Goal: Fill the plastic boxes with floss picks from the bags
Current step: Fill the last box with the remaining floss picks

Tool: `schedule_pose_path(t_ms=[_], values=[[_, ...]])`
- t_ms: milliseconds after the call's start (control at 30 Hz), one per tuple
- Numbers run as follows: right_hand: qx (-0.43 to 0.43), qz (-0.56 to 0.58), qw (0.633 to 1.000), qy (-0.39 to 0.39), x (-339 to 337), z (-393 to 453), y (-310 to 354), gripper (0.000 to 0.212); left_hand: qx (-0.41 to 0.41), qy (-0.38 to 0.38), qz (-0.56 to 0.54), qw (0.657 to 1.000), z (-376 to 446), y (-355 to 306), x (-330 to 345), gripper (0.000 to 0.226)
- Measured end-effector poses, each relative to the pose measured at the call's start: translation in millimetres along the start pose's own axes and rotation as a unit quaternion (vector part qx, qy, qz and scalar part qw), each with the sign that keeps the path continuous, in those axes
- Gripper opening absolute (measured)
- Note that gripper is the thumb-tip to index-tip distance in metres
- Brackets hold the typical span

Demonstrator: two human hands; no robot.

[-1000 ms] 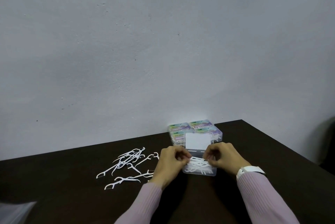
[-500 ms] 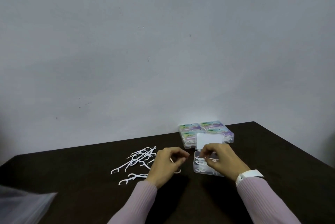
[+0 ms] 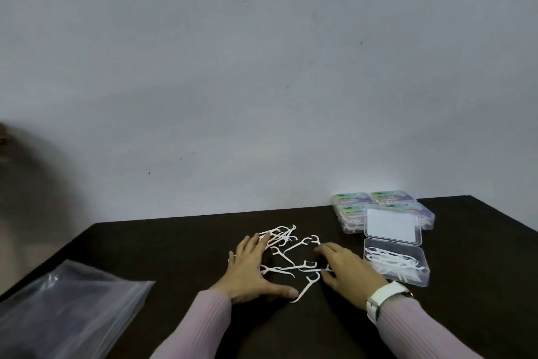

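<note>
The table (image 3: pixel 480 315) is a very dark brown, nearly black, plain and without pattern. White floss picks (image 3: pixel 286 245) lie scattered near its middle, and more white picks fill the clear open box (image 3: pixel 396 267) toward the right edge, whose lid (image 3: pixel 391 226) shows a pale white panel. The closed boxes (image 3: pixel 353 206) at the far edge carry purple and green labels. A clear, greyish bag (image 3: pixel 67 309) lies at the left edge. Both sleeves (image 3: pixel 201 326) are pale pink, finely ribbed. The watch (image 3: pixel 384 297) strap is white. The wall (image 3: pixel 262 67) is plain light grey.
</note>
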State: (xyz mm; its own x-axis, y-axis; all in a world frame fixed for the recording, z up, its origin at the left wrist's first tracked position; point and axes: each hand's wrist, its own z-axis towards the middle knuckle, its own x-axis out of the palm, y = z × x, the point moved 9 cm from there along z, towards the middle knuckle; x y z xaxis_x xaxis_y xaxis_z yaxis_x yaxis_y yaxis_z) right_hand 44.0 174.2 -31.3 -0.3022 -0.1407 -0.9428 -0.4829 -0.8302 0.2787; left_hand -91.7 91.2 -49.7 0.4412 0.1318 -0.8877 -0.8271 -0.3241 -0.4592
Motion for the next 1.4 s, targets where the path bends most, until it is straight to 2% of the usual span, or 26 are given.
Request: schedule_pose_path(t_ms=[133, 233, 333, 433, 533, 600, 667, 767, 900, 1233, 1400], values=[[-0.005, -0.011, 1.000, -0.003, 3, 18, -3, 0.024, 0.004, 0.006, -0.039, 0.999, 7, 3, 2, 0.112], [-0.020, 0.001, 1.000, -0.011, 0, 29, -1, 0.021, 0.012, -0.026, -0.102, 0.994, 14, 4, -5, 0.091], [-0.033, 0.023, 0.999, -0.010, -2, 42, 6, 0.022, 0.010, -0.066, -0.166, 0.984, 24, 13, -10, 0.081], [-0.034, 0.021, 0.999, -0.008, -1, 53, 13, 0.039, 0.026, -0.106, -0.198, 0.974, 30, 12, -15, 0.073], [-0.027, 0.046, 0.998, 0.045, 11, 67, 19, 0.064, 0.025, -0.121, -0.239, 0.963, 36, 13, -23, 0.060], [-0.041, 0.042, 0.995, 0.081, 19, 76, 24, 0.077, 0.029, -0.096, -0.222, 0.970, 39, 14, -24, 0.065], [-0.051, 0.015, 0.992, 0.112, 26, 82, 28, 0.082, 0.030, -0.048, -0.189, 0.980, 40, 16, -18, 0.078], [-0.043, -0.010, 0.991, 0.129, 28, 87, 25, 0.074, 0.030, -0.014, -0.160, 0.986, 41, 17, -13, 0.083], [-0.075, -0.049, 0.991, 0.096, 19, 86, 26, 0.058, 0.035, -0.052, -0.135, 0.989, 42, 19, -22, 0.079], [-0.083, -0.009, 0.994, 0.075, 1, 65, 19, 0.029, 0.067, -0.118, -0.149, 0.980, 25, -3, -29, 0.031], [-0.076, -0.002, 0.995, 0.061, -5, 46, 20, 0.027, 0.076, -0.144, -0.074, 0.984, 4, -16, -29, 0.027]])
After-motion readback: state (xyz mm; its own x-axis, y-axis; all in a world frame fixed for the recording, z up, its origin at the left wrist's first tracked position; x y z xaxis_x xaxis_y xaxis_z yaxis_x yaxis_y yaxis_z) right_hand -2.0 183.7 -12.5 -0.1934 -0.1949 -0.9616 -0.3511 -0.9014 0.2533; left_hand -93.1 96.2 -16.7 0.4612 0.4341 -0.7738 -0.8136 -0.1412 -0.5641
